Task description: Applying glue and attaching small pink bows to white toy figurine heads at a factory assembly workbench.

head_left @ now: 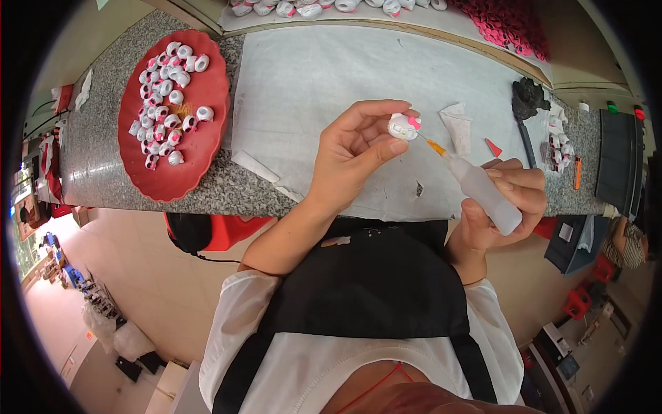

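My left hand (362, 141) pinches a small white cat-head figure (403, 127) with a pink bow, its face side showing, above the paper-covered worktop. In my right hand (514, 196) is a translucent white squeeze bottle (483, 190), tilted up to the left. The bottle's orange needle tip (436, 147) ends in a thin metal needle that reaches to the figure's right side; whether it touches cannot be made out. To the left stands a red scalloped plate (207, 148) with several more white-and-pink heads (165, 87) on it.
White paper (310, 83) covers the grey speckled worktop (96, 145). On the right lie a folded paper scrap (456, 127), a red triangular piece (493, 147), a black brush-like tool (527, 141) and an orange stick (577, 172). A back shelf carries white heads (296, 8) and a pink pile (507, 27).
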The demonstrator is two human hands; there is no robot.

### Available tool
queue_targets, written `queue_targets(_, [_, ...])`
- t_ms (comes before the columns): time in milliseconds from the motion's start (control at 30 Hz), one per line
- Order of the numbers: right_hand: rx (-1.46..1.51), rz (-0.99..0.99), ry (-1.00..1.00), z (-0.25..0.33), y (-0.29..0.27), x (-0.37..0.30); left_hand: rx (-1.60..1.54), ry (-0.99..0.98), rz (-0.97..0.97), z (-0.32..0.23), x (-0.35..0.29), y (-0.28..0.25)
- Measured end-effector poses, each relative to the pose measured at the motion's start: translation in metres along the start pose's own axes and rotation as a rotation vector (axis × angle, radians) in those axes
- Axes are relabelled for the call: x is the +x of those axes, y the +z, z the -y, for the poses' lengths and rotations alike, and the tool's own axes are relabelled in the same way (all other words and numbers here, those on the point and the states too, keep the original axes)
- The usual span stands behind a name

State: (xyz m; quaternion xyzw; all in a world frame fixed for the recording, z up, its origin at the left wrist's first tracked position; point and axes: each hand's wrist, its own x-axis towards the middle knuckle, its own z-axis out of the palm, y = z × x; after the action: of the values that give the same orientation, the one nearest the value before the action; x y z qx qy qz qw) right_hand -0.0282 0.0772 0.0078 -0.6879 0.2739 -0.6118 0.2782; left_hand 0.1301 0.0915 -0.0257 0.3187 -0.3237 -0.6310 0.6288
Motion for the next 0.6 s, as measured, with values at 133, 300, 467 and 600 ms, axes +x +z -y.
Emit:
queue_targets(133, [-0.025,-0.006,0.001,0.0,0.0005,-0.002,0.028,-0.026,0.014,-0.0013,-0.0003,-0.0009])
queue_targets(300, [-0.03,-0.003,-0.007,-0.0004,0.0015,-0.002,0.035,-0.032,0.011,-0.0021,-0.0003,0.0003])
queue_targets(467, [-0.01,0.004,-0.021,-0.0015,0.0019,-0.0024,0.031,0.004,0.01,-0.0005,0.0,0.0015])
queue_targets(600, [0.009,0.015,-0.016,0.0,0.0024,-0.0021,0.037,-0.024,0.019,-0.0004,-0.0006,0.0005])
